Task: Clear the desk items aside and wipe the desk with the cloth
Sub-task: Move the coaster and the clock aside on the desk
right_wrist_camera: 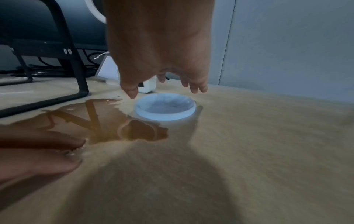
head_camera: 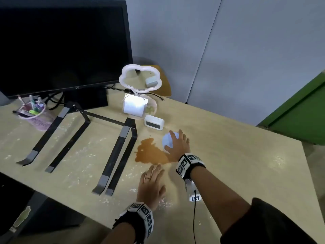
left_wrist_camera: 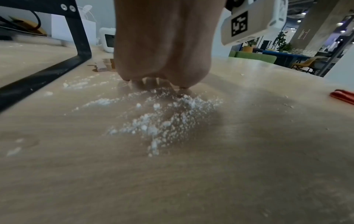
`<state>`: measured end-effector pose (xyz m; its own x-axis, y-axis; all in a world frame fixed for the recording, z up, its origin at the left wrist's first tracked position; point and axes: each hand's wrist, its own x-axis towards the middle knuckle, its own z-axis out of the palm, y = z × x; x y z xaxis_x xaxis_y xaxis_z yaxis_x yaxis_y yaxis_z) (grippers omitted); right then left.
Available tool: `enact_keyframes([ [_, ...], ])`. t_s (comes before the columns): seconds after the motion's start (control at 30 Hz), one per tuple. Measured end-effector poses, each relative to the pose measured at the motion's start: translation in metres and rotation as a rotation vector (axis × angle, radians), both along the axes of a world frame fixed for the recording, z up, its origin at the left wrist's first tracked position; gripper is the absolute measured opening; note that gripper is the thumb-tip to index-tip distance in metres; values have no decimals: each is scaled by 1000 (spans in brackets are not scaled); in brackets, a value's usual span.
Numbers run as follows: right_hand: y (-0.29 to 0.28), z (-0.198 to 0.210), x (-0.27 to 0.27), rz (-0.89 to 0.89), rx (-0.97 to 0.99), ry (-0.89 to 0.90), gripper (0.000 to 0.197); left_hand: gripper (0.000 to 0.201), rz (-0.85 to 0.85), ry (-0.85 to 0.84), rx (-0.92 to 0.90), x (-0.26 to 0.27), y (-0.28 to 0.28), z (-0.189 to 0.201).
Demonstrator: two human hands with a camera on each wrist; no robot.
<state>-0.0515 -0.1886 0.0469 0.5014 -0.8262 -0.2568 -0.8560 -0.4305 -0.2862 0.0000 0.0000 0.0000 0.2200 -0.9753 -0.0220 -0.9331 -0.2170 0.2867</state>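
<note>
The clearing step is in hand: the right hand (head_camera: 177,145) hangs with fingers spread and loose over the shallow round pale-blue dish (right_wrist_camera: 165,106), grasping nothing yet; the dish sits mid-bench, just beside the brown liquid spill (head_camera: 151,153) and in front of the small white digital clock (head_camera: 154,122). The left hand (head_camera: 152,184) lies flat and released on the pale wooden bench (head_camera: 228,155) amid scattered white powder (left_wrist_camera: 164,119), nearer the front edge. Next, I judge, the fingers must close on the dish rim and lift it aside without dragging through the spill; a red folded thing (left_wrist_camera: 343,97) at the bench's right edge may be the cloth, though I cannot tell.
</note>
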Motion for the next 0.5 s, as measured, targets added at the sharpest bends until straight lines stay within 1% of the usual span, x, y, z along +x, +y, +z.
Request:
enact_keyframes([
  [0.07, 1, -2, 5, -22, 9, -9, 71, 55, 0, 21, -17, 0, 0, 1],
  [0.17, 5, -12, 11, -53, 7, 9, 72, 57, -18, -12, -35, -3, 2, -3],
  [0.27, 6, -19, 13, -96, -1, 36, 71, 56, -15, 5, -15, -1, 3, -2],
  [0.5, 0, -25, 8, -114, -67, 30, 72, 54, -16, 25, 18, -2, 3, -1],
])
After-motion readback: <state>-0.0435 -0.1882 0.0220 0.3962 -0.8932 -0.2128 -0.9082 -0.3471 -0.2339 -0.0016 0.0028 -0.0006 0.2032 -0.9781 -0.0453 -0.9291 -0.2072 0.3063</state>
